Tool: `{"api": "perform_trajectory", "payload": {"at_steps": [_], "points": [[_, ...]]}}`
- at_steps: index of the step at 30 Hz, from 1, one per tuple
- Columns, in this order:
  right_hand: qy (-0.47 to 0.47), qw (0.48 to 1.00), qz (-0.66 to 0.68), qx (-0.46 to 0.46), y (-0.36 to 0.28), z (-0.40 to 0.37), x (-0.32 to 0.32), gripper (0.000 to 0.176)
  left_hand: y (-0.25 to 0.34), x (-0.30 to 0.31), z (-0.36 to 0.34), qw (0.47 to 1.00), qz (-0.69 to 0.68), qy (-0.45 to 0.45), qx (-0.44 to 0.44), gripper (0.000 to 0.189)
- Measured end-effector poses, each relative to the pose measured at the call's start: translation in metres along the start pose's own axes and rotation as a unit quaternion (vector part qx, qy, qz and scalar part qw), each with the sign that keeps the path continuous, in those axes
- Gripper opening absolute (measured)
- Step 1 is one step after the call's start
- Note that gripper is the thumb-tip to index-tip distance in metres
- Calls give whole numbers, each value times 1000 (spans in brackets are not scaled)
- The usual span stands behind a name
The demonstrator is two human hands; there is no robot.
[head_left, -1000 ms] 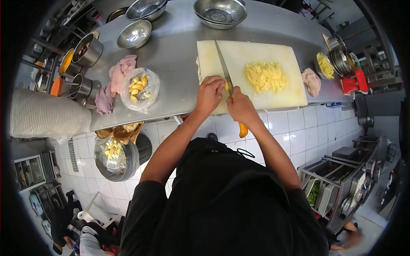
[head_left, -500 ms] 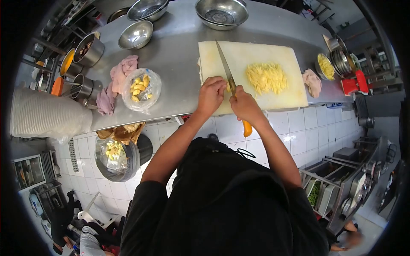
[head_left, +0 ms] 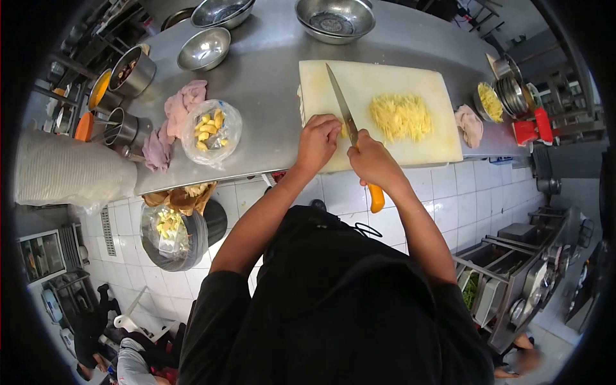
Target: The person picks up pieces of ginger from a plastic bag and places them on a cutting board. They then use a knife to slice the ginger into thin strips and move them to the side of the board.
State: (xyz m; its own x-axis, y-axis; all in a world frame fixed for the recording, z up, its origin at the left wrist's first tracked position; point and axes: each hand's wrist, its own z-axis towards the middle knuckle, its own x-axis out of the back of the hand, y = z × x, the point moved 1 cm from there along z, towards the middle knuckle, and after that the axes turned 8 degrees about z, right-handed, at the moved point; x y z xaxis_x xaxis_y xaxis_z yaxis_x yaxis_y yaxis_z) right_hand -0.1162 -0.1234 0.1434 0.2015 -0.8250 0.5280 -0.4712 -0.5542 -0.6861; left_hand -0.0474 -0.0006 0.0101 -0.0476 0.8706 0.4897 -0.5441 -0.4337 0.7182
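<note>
A long kitchen knife with a yellow-orange handle lies across the left part of the white cutting board, its tip pointing away from me. My right hand is wrapped round it where handle meets blade. Just left of the blade, my left hand rests on the board with fingers curled over a small yellow piece, which looks like peeled ginger and is mostly hidden. To the right of the knife sits a heap of thin yellow shreds.
Left of the board stands a plastic-lined bowl of yellow chunks, beside pink cloths. Steel bowls are at the back. A pink cloth and a bowl of shreds are on the right. A lined bin stands below.
The knife handle has swung slightly to the right with my right hand. My left hand stays in nearly the same place by the blade.
</note>
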Motion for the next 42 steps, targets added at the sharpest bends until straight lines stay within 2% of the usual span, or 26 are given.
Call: {"api": "perform_trajectory", "payload": {"at_steps": [4,10,13,16,25,34,37,40,42], "points": [[-12,1000,3,-10,-8,-11,0,31,-1,0,0,1000,6,5,-3,10],[3,1000,0,-11,1,-5,-9,27,-1,1,1,1000,9,-1,-1,10],[33,998,-17,46,27,26,-24,25,0,-1,0,1000,3,1,3,10],[24,998,36,44,21,31,-16,27,-3,-1,-1,1000,7,0,3,10],[-17,1000,3,-13,-2,-5,0,32,-3,-2,0,1000,-2,5,-4,12],[1,1000,10,-13,-2,-4,-9,28,-3,0,0,1000,13,-2,0,11],[69,992,-45,94,52,48,-35,28,-1,-1,2,1000,14,1,-4,11],[5,999,30,31,10,24,-4,29,-3,-1,2,1000,17,3,-13,10],[-6,1000,19,15,1,11,2,31,-3,-1,1,1000,14,1,-7,11]]}}
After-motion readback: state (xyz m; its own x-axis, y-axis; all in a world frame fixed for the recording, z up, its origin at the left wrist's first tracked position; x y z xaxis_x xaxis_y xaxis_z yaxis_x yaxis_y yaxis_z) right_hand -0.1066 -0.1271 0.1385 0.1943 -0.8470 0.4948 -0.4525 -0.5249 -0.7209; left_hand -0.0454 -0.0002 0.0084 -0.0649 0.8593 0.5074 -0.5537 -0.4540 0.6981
